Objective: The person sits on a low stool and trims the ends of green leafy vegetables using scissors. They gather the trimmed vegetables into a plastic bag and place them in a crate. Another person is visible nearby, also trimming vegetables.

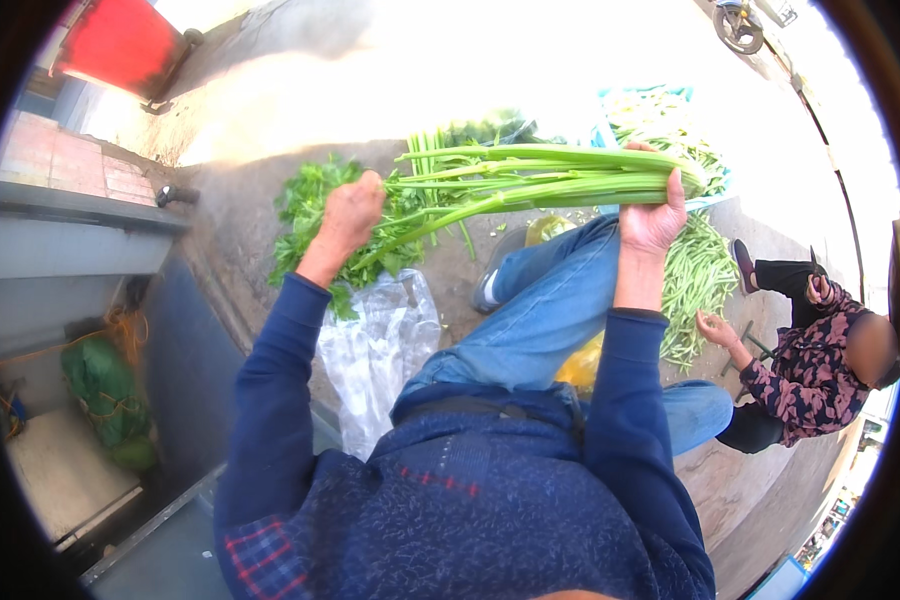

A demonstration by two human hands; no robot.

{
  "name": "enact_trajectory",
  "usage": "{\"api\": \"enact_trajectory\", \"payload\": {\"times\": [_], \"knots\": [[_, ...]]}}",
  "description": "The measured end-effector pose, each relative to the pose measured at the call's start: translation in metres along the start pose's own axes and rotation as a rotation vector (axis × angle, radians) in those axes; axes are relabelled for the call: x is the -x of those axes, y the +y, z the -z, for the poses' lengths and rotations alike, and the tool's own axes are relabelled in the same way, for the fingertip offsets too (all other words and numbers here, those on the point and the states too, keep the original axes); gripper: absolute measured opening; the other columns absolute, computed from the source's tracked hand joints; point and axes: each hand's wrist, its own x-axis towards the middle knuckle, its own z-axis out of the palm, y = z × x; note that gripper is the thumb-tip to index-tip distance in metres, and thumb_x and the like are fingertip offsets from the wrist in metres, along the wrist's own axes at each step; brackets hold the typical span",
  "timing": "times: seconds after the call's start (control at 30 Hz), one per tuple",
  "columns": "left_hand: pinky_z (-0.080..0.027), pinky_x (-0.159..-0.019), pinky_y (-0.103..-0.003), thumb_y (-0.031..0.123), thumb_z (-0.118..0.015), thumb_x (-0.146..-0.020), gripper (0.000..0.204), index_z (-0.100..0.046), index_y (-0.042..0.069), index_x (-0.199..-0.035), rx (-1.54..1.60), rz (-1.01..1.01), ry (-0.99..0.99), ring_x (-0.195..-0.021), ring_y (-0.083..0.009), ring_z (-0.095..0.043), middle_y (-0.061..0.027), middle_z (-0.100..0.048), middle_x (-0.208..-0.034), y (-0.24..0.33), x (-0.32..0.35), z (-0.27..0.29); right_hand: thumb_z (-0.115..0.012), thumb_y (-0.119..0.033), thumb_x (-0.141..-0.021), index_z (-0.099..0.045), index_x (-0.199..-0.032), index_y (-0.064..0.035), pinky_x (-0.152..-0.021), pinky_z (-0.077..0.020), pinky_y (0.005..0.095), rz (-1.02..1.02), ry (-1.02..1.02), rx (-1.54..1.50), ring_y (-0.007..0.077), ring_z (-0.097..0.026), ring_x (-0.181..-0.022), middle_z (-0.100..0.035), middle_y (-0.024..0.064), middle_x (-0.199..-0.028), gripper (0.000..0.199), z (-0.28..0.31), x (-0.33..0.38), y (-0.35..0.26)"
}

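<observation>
A bunch of celery [560, 180] stretches sideways in front of me, its pale base to the right and its leafy tops to the left. My right hand [654, 218] is wrapped round the base end from below, thumb up along the stalks. My left hand [352, 218] is closed at the leafy end, among the celery leaves [306, 215]; its fingertips are hidden from me. Behind the held bunch, more green stalks [428, 150] lie on the ground. Below the leaves, a clear plastic bag [378, 345] lies crumpled beside my leg.
Long green beans [698, 275] lie heaped at the right, with more on a light-blue sheet [602, 135] beyond. A person [820, 365] in a patterned top sits there, one hand near the beans. A yellow bag [582, 365] is by my legs. Grey metal panels [80, 235] stand left.
</observation>
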Motion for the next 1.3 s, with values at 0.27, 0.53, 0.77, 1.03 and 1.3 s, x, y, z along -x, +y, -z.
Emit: {"api": "enact_trajectory", "payload": {"times": [0.27,0.53,0.77,1.03,1.3], "knots": [[-0.056,-0.085,-0.055,0.017,-0.068,-0.098,0.022,-0.07,0.007,-0.118,-0.432,0.023,0.395,-0.088,-0.0397,-0.072,-0.0166,-0.075,-0.09,-0.111,0.027,-0.034,-0.072,-0.023,-0.098,-0.058,-0.135,0.0134,-0.121,-0.042,0.055,-0.005,0.003,-0.042,0.0433,-0.058,-0.134,-0.064,0.0295,-0.134,0.053,0.004,0.0,-0.004],[-0.057,-0.067,-0.035,0.013,-0.079,-0.093,0.015,-0.08,0.006,-0.107,0.267,-0.318,0.175,-0.073,-0.0251,-0.071,-0.0116,-0.077,-0.094,0.104,-0.012,0.018,-0.071,-0.025,-0.1,-0.066,-0.128,0.0096,-0.121,-0.0419,0.055,-0.031,-0.05,-0.029,0.0415,-0.06,-0.133,-0.07,0.0242,-0.13,0.045,-0.004,0.004,0.005],[-0.055,-0.068,-0.04,0.015,-0.079,-0.09,0.024,-0.079,0.011,-0.114,0.156,-0.433,0.103,-0.079,-0.0288,-0.069,-0.0077,-0.067,-0.088,0.142,-0.041,-0.017,-0.074,-0.022,-0.097,-0.062,-0.132,0.0107,-0.125,-0.0374,0.0565,-0.068,-0.061,-0.069,0.0434,-0.055,-0.14,-0.066,0.0265,-0.135,0.049,-0.001,0.006,0.0],[-0.056,-0.073,-0.042,0.011,-0.074,-0.089,0.015,-0.076,0.007,-0.103,-0.009,-0.618,0.028,-0.086,-0.0291,-0.069,-0.0085,-0.068,-0.091,0.161,-0.061,-0.015,-0.075,-0.02,-0.095,-0.062,-0.131,0.0103,-0.121,-0.0427,0.0551,-0.074,-0.018,-0.001,0.0415,-0.059,-0.134,-0.067,0.0272,-0.132,0.049,-0.005,0.01,0.003],[-0.056,-0.069,-0.047,0.0,-0.064,-0.08,0.004,-0.067,0.002,-0.083,-0.18,-0.761,-0.291,-0.081,-0.035,-0.069,-0.0148,-0.066,-0.079,0.159,-0.083,0.0,-0.072,-0.019,-0.095,-0.063,-0.129,0.009,-0.113,-0.0473,0.0474,-0.118,-0.035,0.093,0.0352,-0.066,-0.121,-0.071,0.0254,-0.125,0.045,-0.017,0.014,0.009]]}}
